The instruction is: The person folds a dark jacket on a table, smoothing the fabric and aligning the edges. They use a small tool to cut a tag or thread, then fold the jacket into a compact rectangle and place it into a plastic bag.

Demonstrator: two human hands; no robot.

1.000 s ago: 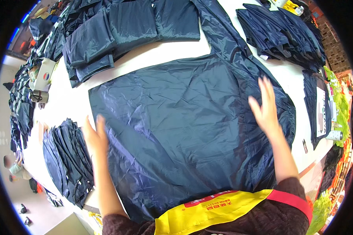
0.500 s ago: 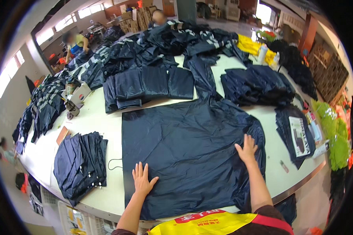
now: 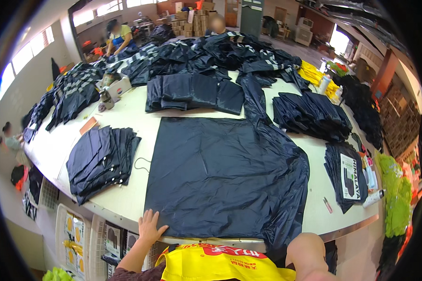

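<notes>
A large dark navy garment (image 3: 211,178) of thin, crinkled fabric lies spread on the pale table (image 3: 323,180). Its left part is fairly flat, while its right side bunches into folds. A narrow dark length of cloth (image 3: 254,100) runs from its far right toward the heap behind. My left hand (image 3: 150,228) rests at the garment's near left corner, fingers apart, holding nothing. At the near right, close to my body, my right arm shows as a rounded, bare shape (image 3: 306,253); its fingers are hidden.
Folded dark garments are stacked at the left (image 3: 103,161), far middle (image 3: 194,93) and far right (image 3: 309,114). A big heap (image 3: 187,56) with reflective bands fills the back. Printed packaging (image 3: 349,175), a small cutter (image 3: 327,205) and a bottle (image 3: 373,198) lie right. A person (image 3: 121,37) stands far left.
My left hand has slid nearer and left to the garment's near corner. My right hand has left the garment's right side and drawn back toward my body. The view has shifted too.
</notes>
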